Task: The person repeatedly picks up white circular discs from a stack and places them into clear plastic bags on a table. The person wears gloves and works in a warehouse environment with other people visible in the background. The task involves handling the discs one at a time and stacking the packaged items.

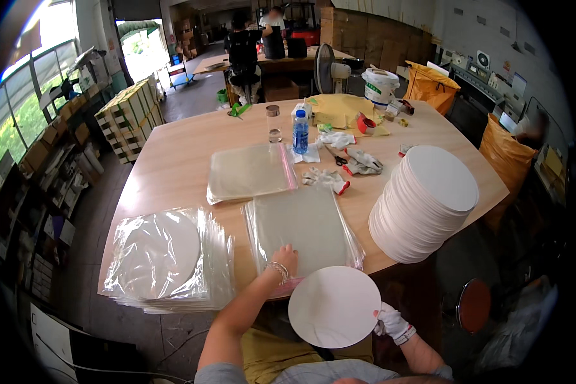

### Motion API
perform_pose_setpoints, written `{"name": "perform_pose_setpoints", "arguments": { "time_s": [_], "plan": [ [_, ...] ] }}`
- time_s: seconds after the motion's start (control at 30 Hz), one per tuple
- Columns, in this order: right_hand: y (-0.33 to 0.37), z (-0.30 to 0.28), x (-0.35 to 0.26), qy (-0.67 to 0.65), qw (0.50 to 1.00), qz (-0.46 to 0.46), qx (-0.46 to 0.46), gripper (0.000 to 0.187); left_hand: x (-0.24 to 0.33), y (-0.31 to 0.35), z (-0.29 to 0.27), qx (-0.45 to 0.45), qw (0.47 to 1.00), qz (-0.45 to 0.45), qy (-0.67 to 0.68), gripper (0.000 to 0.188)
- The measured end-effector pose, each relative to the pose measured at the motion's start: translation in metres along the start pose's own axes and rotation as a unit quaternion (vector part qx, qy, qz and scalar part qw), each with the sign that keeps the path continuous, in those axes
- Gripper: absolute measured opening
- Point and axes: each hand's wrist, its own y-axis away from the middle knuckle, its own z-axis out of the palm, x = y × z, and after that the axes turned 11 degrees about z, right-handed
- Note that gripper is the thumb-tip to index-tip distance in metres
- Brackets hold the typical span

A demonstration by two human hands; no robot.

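Note:
In my right hand, which wears a white glove, a flat white round disc is gripped by its right edge, over my lap at the table's front edge. My bare left hand rests on the top of a stack of clear plastic bags, near their pink-edged end, fingers stretched forward. A tall, leaning stack of white discs stands on the right of the table. At the left lies a pile of clear bags with white discs inside.
Another stack of clear bags lies farther back on the table. Beyond are a blue-capped water bottle, work gloves, scissors, red tape and a white bucket. A red stool stands right; two people work farther off.

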Motion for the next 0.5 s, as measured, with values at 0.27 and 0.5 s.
{"name": "perform_pose_setpoints", "arguments": {
  "time_s": [0.27, 0.5],
  "plan": [
    [-0.040, 0.034, 0.005, -0.059, 0.993, -0.030, 0.099, 0.020, -0.025, 0.022, 0.018, 0.152, 0.976, 0.119, -0.105, 0.030],
    [-0.074, 0.057, 0.005, -0.278, 0.951, -0.080, 0.106, 0.018, -0.032, 0.049, -0.021, 0.165, 0.817, -0.220, 0.507, 0.041]
  ]
}}
